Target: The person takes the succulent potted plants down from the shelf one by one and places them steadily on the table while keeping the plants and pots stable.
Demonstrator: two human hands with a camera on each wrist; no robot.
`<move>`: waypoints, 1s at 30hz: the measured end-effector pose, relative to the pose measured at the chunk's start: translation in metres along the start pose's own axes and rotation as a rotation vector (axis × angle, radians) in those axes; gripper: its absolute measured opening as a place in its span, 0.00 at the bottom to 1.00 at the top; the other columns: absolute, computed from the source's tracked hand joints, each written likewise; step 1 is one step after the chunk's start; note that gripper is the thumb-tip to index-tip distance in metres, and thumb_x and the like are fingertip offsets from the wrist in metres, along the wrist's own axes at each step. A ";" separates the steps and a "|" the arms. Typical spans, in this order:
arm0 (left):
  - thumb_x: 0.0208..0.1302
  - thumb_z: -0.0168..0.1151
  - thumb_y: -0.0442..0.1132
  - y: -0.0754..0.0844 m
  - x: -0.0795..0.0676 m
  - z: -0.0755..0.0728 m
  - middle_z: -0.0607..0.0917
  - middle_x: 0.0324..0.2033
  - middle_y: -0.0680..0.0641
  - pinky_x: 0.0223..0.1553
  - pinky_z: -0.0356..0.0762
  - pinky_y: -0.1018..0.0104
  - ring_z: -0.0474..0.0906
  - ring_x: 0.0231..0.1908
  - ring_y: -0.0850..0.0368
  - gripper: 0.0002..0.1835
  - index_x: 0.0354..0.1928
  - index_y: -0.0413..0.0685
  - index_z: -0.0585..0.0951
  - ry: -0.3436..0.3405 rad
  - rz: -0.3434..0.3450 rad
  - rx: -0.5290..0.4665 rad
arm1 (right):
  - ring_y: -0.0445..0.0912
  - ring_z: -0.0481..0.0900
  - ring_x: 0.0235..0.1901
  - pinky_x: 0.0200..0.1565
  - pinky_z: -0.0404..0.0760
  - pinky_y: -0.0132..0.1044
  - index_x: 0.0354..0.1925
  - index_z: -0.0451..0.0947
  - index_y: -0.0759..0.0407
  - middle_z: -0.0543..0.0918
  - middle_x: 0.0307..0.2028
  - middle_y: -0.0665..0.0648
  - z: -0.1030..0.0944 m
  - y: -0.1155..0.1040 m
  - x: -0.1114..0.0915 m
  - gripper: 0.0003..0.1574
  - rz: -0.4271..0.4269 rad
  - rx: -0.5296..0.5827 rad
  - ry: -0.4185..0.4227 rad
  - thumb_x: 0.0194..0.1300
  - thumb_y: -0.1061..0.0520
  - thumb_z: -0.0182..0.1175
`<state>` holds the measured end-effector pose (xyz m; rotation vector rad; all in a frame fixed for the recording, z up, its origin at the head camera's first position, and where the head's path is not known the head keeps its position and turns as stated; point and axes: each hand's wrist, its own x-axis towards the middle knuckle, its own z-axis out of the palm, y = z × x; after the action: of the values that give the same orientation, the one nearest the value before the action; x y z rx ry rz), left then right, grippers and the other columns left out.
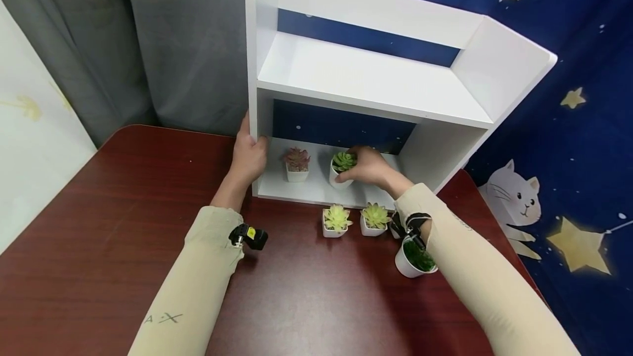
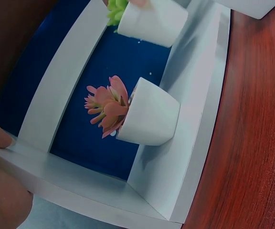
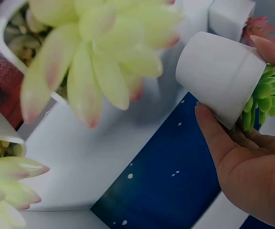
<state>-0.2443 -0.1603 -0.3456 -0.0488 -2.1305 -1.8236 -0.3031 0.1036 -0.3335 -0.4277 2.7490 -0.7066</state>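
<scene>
My right hand (image 1: 370,166) grips a green succulent in a round white pot (image 3: 218,76), thumb and fingers on opposite sides of the pot. It is over the lower board of a white shelf (image 1: 376,84). Left of it on that board stands a pink-red succulent in a square white pot (image 2: 152,114). My left hand (image 1: 249,155) holds the front edge of the shelf's left side panel, thumb on the inner side; in the left wrist view part of that hand shows at the left edge.
In front of the shelf on the dark red table (image 1: 123,207) stand two yellow-green succulents, a left one (image 1: 336,218) and a right one (image 1: 375,217). A white pot of dark green foliage (image 1: 409,262) is partly behind my right wrist. A starry blue cloth (image 1: 583,142) hangs behind.
</scene>
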 end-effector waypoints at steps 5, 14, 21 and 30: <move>0.72 0.38 0.26 0.010 -0.006 -0.002 0.58 0.78 0.40 0.78 0.51 0.47 0.54 0.77 0.45 0.37 0.81 0.48 0.46 -0.004 -0.002 -0.004 | 0.55 0.78 0.58 0.61 0.76 0.50 0.67 0.71 0.61 0.80 0.60 0.61 -0.001 -0.001 -0.017 0.51 -0.072 0.019 0.013 0.48 0.47 0.78; 0.72 0.39 0.26 0.014 -0.008 -0.002 0.57 0.78 0.39 0.79 0.50 0.48 0.54 0.77 0.45 0.37 0.81 0.47 0.47 -0.006 -0.003 -0.001 | 0.52 0.78 0.54 0.58 0.77 0.49 0.68 0.71 0.59 0.80 0.60 0.59 -0.004 0.000 -0.056 0.50 -0.126 0.025 0.034 0.49 0.46 0.76; 0.71 0.38 0.25 0.014 -0.009 -0.003 0.58 0.77 0.37 0.79 0.50 0.46 0.54 0.77 0.43 0.37 0.81 0.46 0.47 0.004 0.012 0.002 | 0.51 0.81 0.48 0.51 0.81 0.47 0.67 0.72 0.53 0.82 0.54 0.58 -0.005 0.004 -0.087 0.48 -0.115 0.040 0.083 0.49 0.48 0.76; 0.73 0.41 0.28 -0.019 0.008 0.001 0.58 0.78 0.44 0.78 0.50 0.47 0.55 0.77 0.48 0.39 0.81 0.57 0.47 0.012 0.022 0.010 | 0.51 0.81 0.47 0.48 0.82 0.46 0.65 0.74 0.54 0.85 0.52 0.59 0.010 0.010 -0.117 0.47 -0.133 -0.021 0.144 0.48 0.46 0.76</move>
<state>-0.2566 -0.1641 -0.3618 -0.0581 -2.1226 -1.7958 -0.1939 0.1479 -0.3254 -0.5909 2.8858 -0.7684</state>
